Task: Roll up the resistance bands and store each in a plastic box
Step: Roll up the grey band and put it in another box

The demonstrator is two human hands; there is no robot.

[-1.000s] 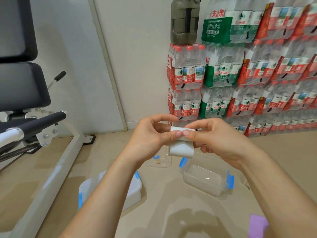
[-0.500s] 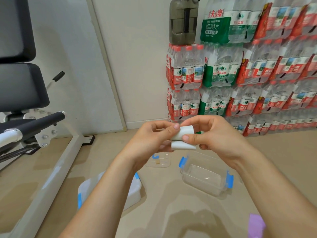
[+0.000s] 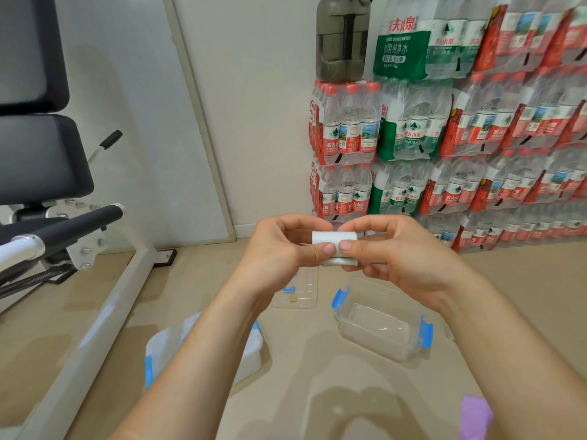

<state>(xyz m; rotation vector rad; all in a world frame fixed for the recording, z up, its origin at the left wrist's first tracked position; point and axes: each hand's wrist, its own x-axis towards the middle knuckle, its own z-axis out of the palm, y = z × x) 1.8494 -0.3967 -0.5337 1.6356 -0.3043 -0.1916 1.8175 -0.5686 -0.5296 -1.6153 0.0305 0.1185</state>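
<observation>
- Left hand (image 3: 282,246) and right hand (image 3: 390,252) pinch a rolled white resistance band (image 3: 333,241) together, thumbs meeting on its front, held in mid-air
- Open clear plastic box (image 3: 381,322) with blue clips on floor below
- Loose lid (image 3: 301,293) beside it
- Closed box (image 3: 247,354) under left forearm

Big red Chinese signs, 农夫山泉, are printed on the wrap of the top water pack (image 3: 401,42), and 饮用纯净水 is written in white on its green part. 农夫山泉 is also seen on the small bottle labels (image 3: 333,142) (the tiny print below cannot be read).
</observation>
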